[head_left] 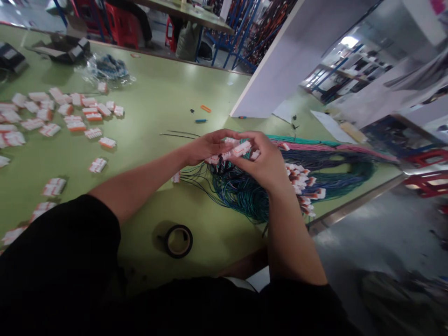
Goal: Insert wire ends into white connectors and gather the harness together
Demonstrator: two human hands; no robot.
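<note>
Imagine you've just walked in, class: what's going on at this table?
A person has both hands together over a tangle of dark wires. The right hand holds a white-and-orange plug between thumb and fingers; the left hand is close beside it, its exact grip hard to make out. More plugs lie scattered across the left of the green table, and a roll of black tape lies nearer the person.
</note>
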